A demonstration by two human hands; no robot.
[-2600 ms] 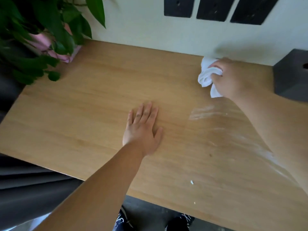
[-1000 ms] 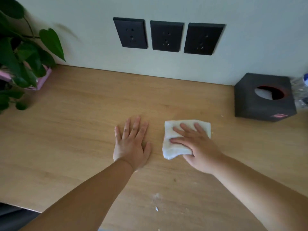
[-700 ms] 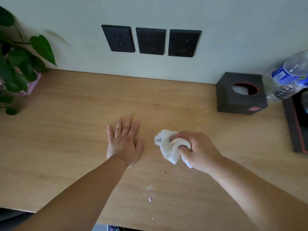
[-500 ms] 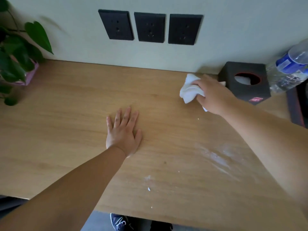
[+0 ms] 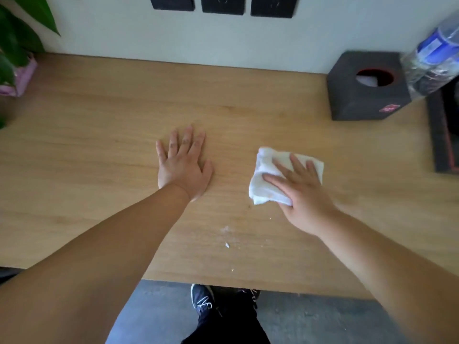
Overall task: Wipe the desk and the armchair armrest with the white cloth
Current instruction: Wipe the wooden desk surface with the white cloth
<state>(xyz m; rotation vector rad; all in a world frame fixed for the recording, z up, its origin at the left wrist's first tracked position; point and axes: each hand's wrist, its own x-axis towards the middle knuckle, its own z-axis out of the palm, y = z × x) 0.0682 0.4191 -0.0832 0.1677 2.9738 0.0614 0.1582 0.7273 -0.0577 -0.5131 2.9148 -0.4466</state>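
Observation:
The wooden desk (image 5: pixel 99 125) fills the view. A folded white cloth (image 5: pixel 265 175) lies flat on it, right of centre. My right hand (image 5: pixel 300 192) presses down on the cloth with its fingers spread over it. My left hand (image 5: pixel 183 165) rests flat and empty on the desk, fingers apart, a short way left of the cloth. Small white crumbs (image 5: pixel 226 244) and a faint smear sit on the wood near the front edge, below the cloth. No armchair is in view.
A black tissue box (image 5: pixel 347 100) stands at the back right, with a plastic water bottle (image 5: pixel 432 53) and a dark tray (image 5: pixel 442 135) beside it. A potted plant (image 5: pixel 17 45) stands at the back left. Black wall sockets (image 5: pixel 222 4) are above. My shoes (image 5: pixel 203 301) show below the desk's front edge.
My right hand brought the cloth from the back of the desk by the tissue box toward the front centre and flattened it. My left hand stayed put.

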